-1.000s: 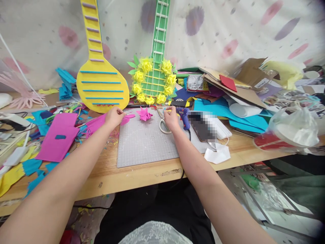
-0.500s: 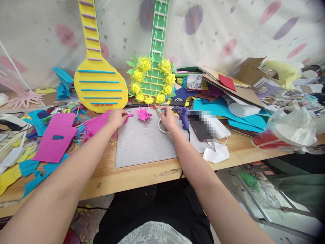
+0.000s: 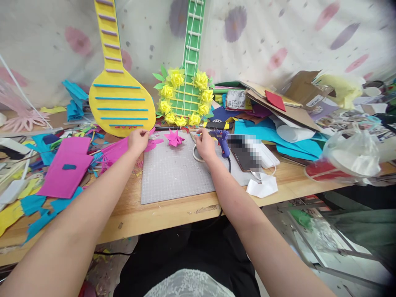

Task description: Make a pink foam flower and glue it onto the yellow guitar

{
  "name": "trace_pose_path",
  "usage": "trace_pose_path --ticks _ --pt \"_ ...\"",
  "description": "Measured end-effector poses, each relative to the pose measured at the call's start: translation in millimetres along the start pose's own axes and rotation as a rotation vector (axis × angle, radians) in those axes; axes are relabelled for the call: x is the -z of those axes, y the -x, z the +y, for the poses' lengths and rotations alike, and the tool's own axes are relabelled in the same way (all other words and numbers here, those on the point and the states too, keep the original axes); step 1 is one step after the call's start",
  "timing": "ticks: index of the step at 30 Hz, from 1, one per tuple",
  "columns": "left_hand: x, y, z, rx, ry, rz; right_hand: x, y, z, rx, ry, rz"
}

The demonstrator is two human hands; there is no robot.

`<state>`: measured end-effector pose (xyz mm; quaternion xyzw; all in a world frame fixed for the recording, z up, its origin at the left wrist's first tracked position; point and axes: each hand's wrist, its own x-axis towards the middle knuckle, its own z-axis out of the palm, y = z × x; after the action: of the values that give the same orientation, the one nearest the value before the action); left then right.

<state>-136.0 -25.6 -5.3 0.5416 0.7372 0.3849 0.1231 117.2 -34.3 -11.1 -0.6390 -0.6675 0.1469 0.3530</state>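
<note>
1. L hand (image 3: pixel 138 142) now further left; fingertips pinched, prob. on pink petal (image 3: pixel 152 131) – looks picked from loose petals (image 3: pixel 152 145).
2. R hand (image 3: pixel 204 144) by scissors (image 3: pixel 194 154), fingers curled; whether holding anything, can't tell.
3. Pink flower (image 3: pixel 174 138) on mat (image 3: pixel 176 177) btwn hands.

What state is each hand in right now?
Left hand: closed, pinching a pink petal.
Right hand: curled beside the scissors; cannot tell whether it holds anything.

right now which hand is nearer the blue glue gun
Right. The right hand is just left of the blue glue gun; the left hand is farther left, beyond the pink flower.
</note>
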Motion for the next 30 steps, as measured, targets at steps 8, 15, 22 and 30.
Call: trace_pose_path --ticks 8,15,22,30 --pt "-0.5 31.4 23.0 0.310 0.912 -0.132 3.5 1.6 -13.6 0.152 -0.129 0.110" --pt "-9.0 53.1 29.2 0.166 0.961 -0.404 -11.6 -6.9 -37.5 0.120 -0.653 -0.313" --pt "-15.2 67.1 38.0 0.114 1.012 -0.440 -18.3 -5.9 -48.5 0.055 -0.773 -0.406" --pt "-21.9 75.0 41.7 0.251 0.998 -0.147 -3.9 0.5 -38.8 0.003 -0.783 -0.339"
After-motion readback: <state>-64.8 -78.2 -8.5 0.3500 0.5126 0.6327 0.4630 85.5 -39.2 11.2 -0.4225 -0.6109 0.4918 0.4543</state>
